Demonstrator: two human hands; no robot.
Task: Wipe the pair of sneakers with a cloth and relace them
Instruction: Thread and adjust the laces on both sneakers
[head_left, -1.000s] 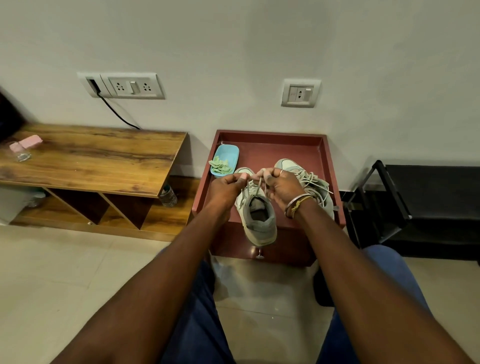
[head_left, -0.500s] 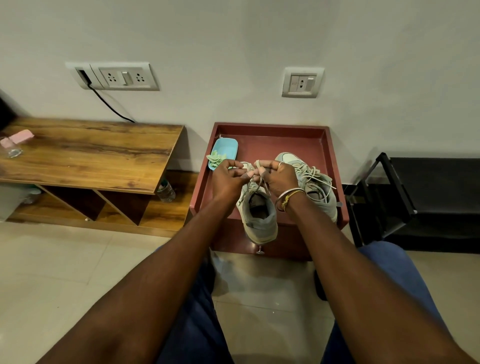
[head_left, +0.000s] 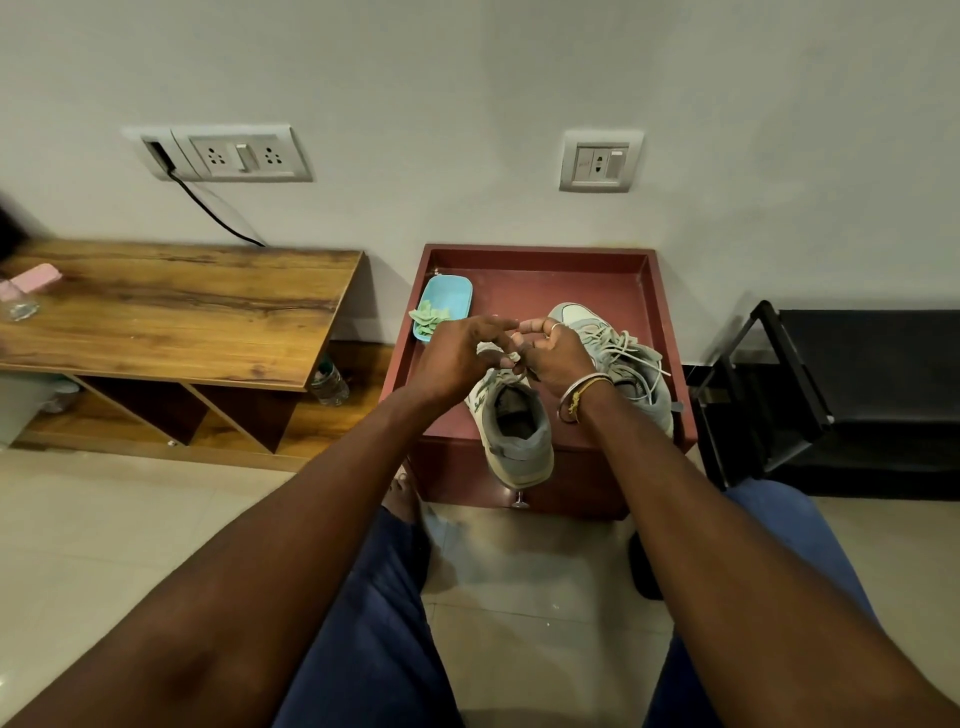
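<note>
red tray-top stand (head_left: 519, 280), left hand (head_left: 460, 358) and right hand (head_left: 556, 353) grip pinching flat lace (head_left: 514, 357), grey suede sneaker (head_left: 519, 431)

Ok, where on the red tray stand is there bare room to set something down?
Bare: the back strip of the dark red tray-top stand, between the light blue dish and the right rim, behind the far grey-white sneaker; the front-left corner, left of the near grey-white sneaker. Crowded: centre front and right side, where the left hand and right hand work a lace.
</note>
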